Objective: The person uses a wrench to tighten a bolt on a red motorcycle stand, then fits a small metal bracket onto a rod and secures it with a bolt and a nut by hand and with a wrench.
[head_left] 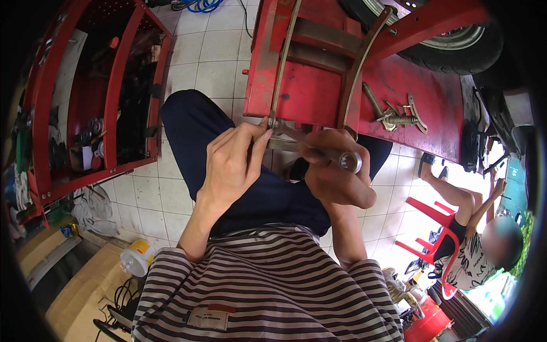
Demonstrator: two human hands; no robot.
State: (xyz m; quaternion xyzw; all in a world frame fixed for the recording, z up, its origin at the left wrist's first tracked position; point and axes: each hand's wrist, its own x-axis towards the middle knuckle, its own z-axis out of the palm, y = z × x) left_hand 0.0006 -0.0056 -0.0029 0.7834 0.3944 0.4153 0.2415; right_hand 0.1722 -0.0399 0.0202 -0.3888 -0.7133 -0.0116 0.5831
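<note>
My left hand pinches a small nut or bolt at the lower end of a thin metal bar on the red machine. A metal wrench is gripped in my right hand; its ring end points toward me and its other end reaches the same fastener. Both hands work just below the red machine's lower edge, above my dark trousers. A second curved metal bar runs down to the same edge.
A red tool cabinet with open shelves stands to my left on the white tiled floor. A tyre sits on the machine at upper right. Another person sits on a red plastic chair at right. Cardboard and a white tub lie lower left.
</note>
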